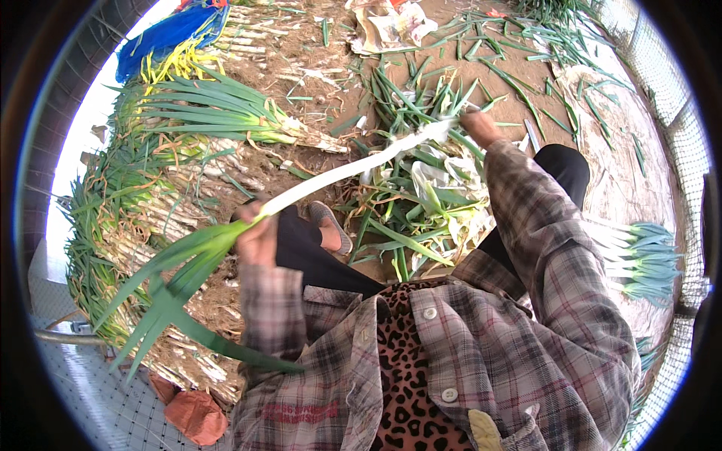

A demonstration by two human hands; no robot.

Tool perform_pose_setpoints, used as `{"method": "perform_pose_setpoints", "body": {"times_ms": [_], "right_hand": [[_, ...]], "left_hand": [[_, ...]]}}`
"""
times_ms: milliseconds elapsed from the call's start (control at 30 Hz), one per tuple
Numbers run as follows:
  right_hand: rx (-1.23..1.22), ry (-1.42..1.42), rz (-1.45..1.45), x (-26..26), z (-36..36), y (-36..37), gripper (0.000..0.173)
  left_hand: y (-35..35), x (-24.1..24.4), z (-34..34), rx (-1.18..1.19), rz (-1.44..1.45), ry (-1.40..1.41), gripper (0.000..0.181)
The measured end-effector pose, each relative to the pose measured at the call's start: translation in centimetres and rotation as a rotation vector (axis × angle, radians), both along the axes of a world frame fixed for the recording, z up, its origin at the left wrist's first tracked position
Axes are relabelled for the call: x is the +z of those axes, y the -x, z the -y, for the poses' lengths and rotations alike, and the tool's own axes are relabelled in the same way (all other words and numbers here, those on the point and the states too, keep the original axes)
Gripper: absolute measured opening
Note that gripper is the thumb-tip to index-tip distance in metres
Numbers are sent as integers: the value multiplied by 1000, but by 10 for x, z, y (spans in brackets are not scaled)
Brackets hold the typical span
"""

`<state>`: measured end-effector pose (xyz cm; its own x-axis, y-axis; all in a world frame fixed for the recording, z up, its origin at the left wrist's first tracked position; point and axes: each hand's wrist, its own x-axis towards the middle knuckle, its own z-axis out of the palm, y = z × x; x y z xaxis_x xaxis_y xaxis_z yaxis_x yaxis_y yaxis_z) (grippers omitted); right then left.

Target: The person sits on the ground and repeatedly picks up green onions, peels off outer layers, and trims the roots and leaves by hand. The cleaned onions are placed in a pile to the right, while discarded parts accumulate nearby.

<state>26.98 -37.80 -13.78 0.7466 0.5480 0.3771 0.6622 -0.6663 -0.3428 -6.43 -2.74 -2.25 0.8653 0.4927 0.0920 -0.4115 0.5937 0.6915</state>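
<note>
A long Welsh onion (344,172) stretches slantwise before me, its white stalk bare and its green leaves hanging down at the left. My left hand (256,234), slightly blurred, is closed around it where white turns to green. At the other end, my right hand (482,128) has its fingers closed at the root tip, where blurred whitish shreds show. Whether they grip the stalk itself or loose skin is hard to tell. Beneath the stalk lies a heap of stripped leaves and skins (423,197). An untrimmed bunch of Welsh onions (242,113) rests beyond my left hand.
Rows of rooted Welsh onions (152,211) line the left side. Cleaned onions (637,256) lie on a pale sheet (637,175) at right. A blue bag (169,42) with yellow ties sits far left, and a reddish sack (197,417) near left. Mesh walls (665,73) bound the right side.
</note>
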Motion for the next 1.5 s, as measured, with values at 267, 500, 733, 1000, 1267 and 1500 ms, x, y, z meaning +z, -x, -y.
{"method": "perform_pose_setpoints", "body": {"times_ms": [267, 500, 733, 1000, 1267, 1500], "right_hand": [[179, 56, -186, 12, -23, 10, 72], [435, -180, -245, 77, -84, 77, 87], [385, -49, -35, 48, -90, 74, 19], [160, -104, -126, 31, -85, 68, 12], [87, -120, -205, 3, -88, 56, 14], [-292, 12, -12, -68, -55, -6, 16]], "left_hand": [[26, 4, -37, 125, 28, -20, 31], [-2, -16, -17, 25, 9, -26, 29], [-13, -2, 21, 3, -1, -56, 29], [-14, -26, 50, -127, -125, 203, 18], [-6, -21, 82, -171, -121, -103, 23], [17, -13, 75, -223, 83, -287, 25]]}}
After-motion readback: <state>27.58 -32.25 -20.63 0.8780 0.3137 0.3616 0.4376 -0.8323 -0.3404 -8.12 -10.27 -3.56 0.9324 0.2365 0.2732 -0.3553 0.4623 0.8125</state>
